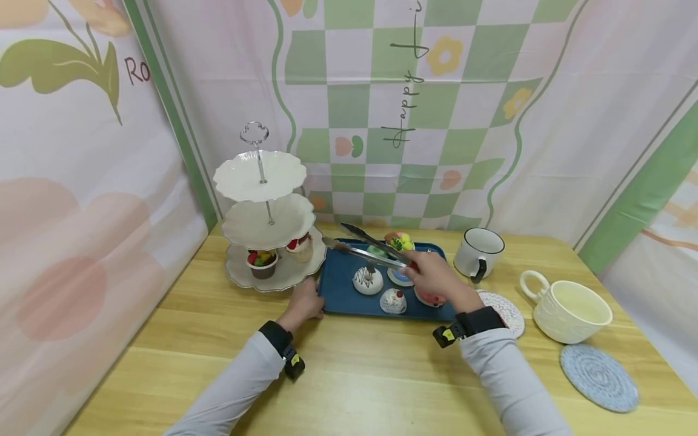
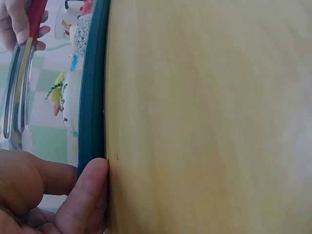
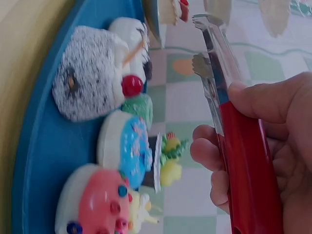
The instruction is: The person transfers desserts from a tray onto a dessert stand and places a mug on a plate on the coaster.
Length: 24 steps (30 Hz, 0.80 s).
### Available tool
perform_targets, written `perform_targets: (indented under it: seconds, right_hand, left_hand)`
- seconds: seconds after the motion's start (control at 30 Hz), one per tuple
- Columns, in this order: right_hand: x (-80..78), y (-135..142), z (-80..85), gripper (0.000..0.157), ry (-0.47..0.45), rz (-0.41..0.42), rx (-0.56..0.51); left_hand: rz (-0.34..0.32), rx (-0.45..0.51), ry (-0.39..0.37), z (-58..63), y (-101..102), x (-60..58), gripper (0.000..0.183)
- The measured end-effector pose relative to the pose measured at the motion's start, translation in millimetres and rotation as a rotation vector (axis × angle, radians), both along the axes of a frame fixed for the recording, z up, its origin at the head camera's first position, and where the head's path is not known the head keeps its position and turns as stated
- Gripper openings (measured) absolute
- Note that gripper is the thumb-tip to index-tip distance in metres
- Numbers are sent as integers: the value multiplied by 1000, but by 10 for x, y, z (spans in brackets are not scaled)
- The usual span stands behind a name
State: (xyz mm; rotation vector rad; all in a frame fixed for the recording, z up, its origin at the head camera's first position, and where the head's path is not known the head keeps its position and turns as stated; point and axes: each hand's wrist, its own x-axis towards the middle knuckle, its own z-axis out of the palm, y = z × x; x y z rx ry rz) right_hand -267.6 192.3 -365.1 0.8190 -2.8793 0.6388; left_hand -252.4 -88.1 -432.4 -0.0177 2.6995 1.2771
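Observation:
My left hand [image 1: 305, 300] pinches the near left corner of a blue tray [image 1: 340, 293], thumb and finger on its rim in the left wrist view. Over the tray, my right hand [image 1: 433, 275] holds metal tongs with red handles [image 3: 248, 165]. The tongs' arms are spread, with nothing between their tips, which point left toward the tiered stand. On the tray sit a white donut with dark drizzle [image 1: 360, 286], a speckled dome cake with a cherry [image 3: 85, 73], a blue-iced donut [image 3: 134, 141], a pink-iced donut [image 3: 102, 200] and a fruit-topped tart [image 1: 400, 241].
A three-tier white stand [image 1: 259, 175] stands left of the tray, with a dark-cupped fruit cupcake [image 1: 263, 266] and a paler cupcake [image 1: 301, 248] on its bottom plate. At right are a white mug [image 1: 469, 257], a cream cup [image 1: 567, 318], a speckled coaster [image 1: 507, 312] and a blue-grey coaster [image 1: 600, 375].

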Motion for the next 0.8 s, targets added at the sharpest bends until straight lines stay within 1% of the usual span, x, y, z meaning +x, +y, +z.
perform_targets:
  seconds: [0.13, 0.23, 0.33, 0.4, 0.53, 0.73, 0.8]
  right_hand:
    - [0, 105, -4, 40, -16, -23, -10]
    - [10, 183, 0, 43, -73, -48, -23]
    - [23, 270, 3, 45, -146, -75, -62]
    - [32, 328, 0, 46, -163, -83, -86]
    - [56, 434, -25, 49, -127, -92, -91]
    - [98, 563, -66, 51, -75, -128, -69]
    - [101, 599, -70, 52, -48, -142, -60]
  left_hand:
    - [2, 11, 2, -18, -6, -15, 24]
    - [1, 27, -1, -32, -6, -14, 26]
    - [1, 35, -4, -30, -4, -11, 28]
    - [1, 33, 1, -26, -4, -12, 31]
    - [6, 35, 3, -20, -5, -21, 34]
    - [4, 42, -9, -18, -4, -27, 19]
    - [2, 37, -7, -22, -4, -28, 18]
